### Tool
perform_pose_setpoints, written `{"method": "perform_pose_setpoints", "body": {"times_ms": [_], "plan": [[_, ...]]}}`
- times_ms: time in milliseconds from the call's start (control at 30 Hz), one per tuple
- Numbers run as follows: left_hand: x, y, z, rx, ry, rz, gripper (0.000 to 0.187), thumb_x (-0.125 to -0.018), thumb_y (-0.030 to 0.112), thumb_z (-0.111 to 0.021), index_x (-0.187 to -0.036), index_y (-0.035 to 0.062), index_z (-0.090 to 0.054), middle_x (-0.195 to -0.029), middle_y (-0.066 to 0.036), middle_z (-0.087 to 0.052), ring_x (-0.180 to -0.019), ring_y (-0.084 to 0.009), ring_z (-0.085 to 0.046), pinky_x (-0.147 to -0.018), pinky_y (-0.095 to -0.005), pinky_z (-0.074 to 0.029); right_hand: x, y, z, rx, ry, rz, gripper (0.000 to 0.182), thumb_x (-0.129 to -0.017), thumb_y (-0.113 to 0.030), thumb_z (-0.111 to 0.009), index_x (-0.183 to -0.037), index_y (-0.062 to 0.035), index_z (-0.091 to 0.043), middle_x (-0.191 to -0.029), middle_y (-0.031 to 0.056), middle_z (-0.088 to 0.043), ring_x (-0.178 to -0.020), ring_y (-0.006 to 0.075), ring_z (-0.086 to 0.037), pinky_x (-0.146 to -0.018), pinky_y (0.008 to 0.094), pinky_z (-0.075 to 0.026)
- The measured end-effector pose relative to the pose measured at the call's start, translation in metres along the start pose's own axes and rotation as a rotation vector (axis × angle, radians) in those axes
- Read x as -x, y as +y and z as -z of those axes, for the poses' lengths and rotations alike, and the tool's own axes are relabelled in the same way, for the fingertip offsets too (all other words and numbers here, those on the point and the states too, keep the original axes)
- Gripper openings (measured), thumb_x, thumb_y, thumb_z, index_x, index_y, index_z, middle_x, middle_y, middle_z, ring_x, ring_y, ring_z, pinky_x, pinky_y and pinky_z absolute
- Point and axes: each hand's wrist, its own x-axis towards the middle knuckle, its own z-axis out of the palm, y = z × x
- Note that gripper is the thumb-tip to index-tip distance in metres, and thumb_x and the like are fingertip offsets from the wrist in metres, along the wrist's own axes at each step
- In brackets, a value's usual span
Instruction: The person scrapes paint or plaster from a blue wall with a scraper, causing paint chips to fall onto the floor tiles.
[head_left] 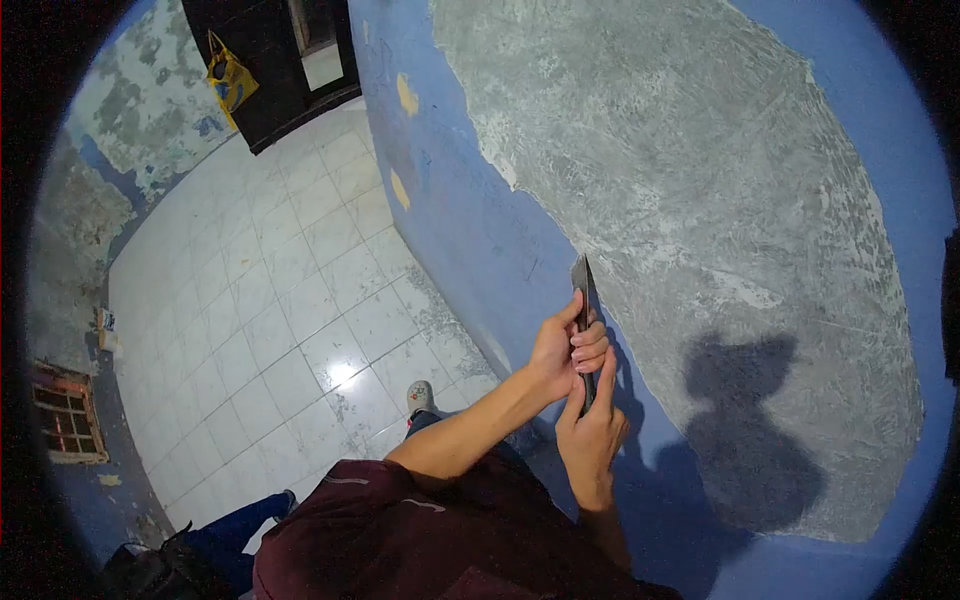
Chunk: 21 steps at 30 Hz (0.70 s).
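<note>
A dark scraper [583, 275] has its flat blade against the wall, where the blue paint [460, 190] meets the bare grey patch [680, 190]. My left hand [570, 345] is wrapped round the tool just below the blade, its thumb lying along the metal. Lower down, my right hand [592, 425] grips the handle, with the index finger stretched up along it. The two hands are close together, left above right. Part of the handle is hidden by the fingers.
Pale floor tiles [290, 300] with grey flakes run beside the wall. A yellow bag [232, 82] hangs on a dark cabinet [280, 60]. A black bag [165, 570] lies at lower left near blue cloth [225, 535]. My shadow [745, 430] falls on the wall.
</note>
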Motion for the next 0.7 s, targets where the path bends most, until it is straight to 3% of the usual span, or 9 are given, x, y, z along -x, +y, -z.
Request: {"method": "perform_pose_setpoints", "body": {"times_ms": [200, 267, 400, 467, 533, 567, 600, 667, 700], "plan": [[0.005, 0.011, -0.007, -0.108, 0.057, 0.033, 0.045, -0.103, 0.047, -0.039, -0.072, 0.0131, -0.037, -0.053, 0.004, -0.028, -0.042, -0.0089, -0.026, -0.035, -0.0246, -0.024, -0.001, -0.009, -0.006, 0.008, 0.042, -0.021, 0.053, -0.096, -0.020, -0.054, -0.140, 0.0055, -0.040, -0.062, 0.0211, -0.062, -0.056, 0.0385, -0.065, -0.048, 0.0427, -0.045], [-0.001, 0.022, -0.003, -0.017, 0.026, -0.024, 0.041, -0.103, 0.043, -0.043, -0.075, 0.0123, -0.042, -0.053, 0.004, -0.028, -0.042, -0.0093, -0.026, -0.035, -0.0252, -0.022, -0.012, -0.014, -0.006, 0.122, -0.086, -0.020, 0.053, -0.096, -0.021, -0.054, -0.140, 0.0059, -0.040, -0.060, 0.0206, -0.061, -0.056, 0.0389, -0.064, -0.049, 0.0428, -0.045], [0.012, 0.038, -0.008, -0.206, 0.001, -0.056, 0.040, -0.103, 0.042, -0.041, -0.076, 0.0130, -0.042, -0.055, 0.004, -0.030, -0.044, -0.0095, -0.028, -0.038, -0.0242, -0.026, -0.023, -0.024, 0.012, 0.035, -0.096, 0.023, 0.045, -0.095, -0.024, -0.057, -0.133, 0.0007, -0.053, -0.060, 0.0204, -0.061, -0.055, 0.0387, -0.063, -0.054, 0.0434, -0.047], [0.034, 0.040, -0.016, -0.305, 0.066, 0.013, 0.033, -0.103, 0.036, -0.043, -0.080, 0.0117, -0.044, -0.057, 0.004, -0.033, -0.048, -0.0095, -0.032, -0.041, -0.0235, -0.027, -0.030, -0.015, 0.013, -0.023, 0.037, 0.074, 0.038, -0.093, -0.020, -0.061, -0.127, -0.0022, -0.060, -0.074, 0.0203, -0.065, -0.063, 0.0350, -0.066, -0.059, 0.0417, -0.051], [0.055, 0.037, -0.027, -0.376, 0.068, 0.072, 0.028, -0.102, 0.030, -0.045, -0.083, 0.0100, -0.046, -0.057, 0.003, -0.035, -0.050, -0.0097, -0.035, -0.042, -0.0234, -0.029, -0.043, -0.014, 0.019, 0.034, 0.293, 0.316, 0.034, -0.090, -0.013, -0.063, -0.122, -0.0025, -0.063, -0.095, 0.0184, -0.067, -0.084, 0.0325, -0.067, -0.070, 0.0392, -0.053], [0.065, 0.038, -0.031, -0.423, 0.095, 0.122, 0.023, -0.101, 0.025, -0.048, -0.086, 0.0084, -0.048, -0.058, 0.002, -0.037, -0.052, -0.0100, -0.037, -0.043, -0.0234, -0.030, -0.050, -0.020, 0.025, 0.081, 0.285, 0.325, 0.034, -0.084, -0.006, -0.066, -0.118, -0.0044, -0.066, -0.109, 0.0145, -0.065, -0.104, 0.0317, -0.063, -0.083, 0.0398, -0.052], [0.073, 0.040, -0.038, -0.444, 0.093, 0.154, 0.023, -0.101, 0.025, -0.048, -0.086, 0.0084, -0.048, -0.058, 0.002, -0.037, -0.052, -0.0100, -0.037, -0.043, -0.0234, -0.030, -0.058, -0.027, 0.031, 0.086, 0.308, 0.295, 0.034, -0.084, -0.006, -0.066, -0.118, -0.0044, -0.066, -0.109, 0.0145, -0.065, -0.104, 0.0317, -0.063, -0.083, 0.0398, -0.052], [0.084, 0.051, -0.050, -0.680, 0.020, 0.100, 0.014, -0.099, 0.017, -0.051, -0.093, 0.0045, -0.051, -0.061, -0.001, -0.044, -0.053, -0.0123, -0.045, -0.046, -0.0238, -0.037, -0.072, -0.041, 0.040, 0.416, 0.363, 0.658, 0.033, -0.086, -0.009, -0.060, -0.119, -0.0041, -0.065, -0.110, 0.0134, -0.065, -0.110, 0.0298, -0.061, -0.094, 0.0423, -0.050], [0.085, 0.059, -0.054, -0.700, 0.013, 0.137, 0.014, -0.099, 0.017, -0.051, -0.093, 0.0045, -0.051, -0.061, -0.001, -0.044, -0.053, -0.0123, -0.045, -0.046, -0.0238, -0.037, -0.075, -0.048, 0.039, 0.429, 0.381, 0.621, 0.033, -0.086, -0.009, -0.060, -0.119, -0.0041, -0.065, -0.110, 0.0134, -0.065, -0.110, 0.0298, -0.061, -0.094, 0.0423, -0.050]]}}
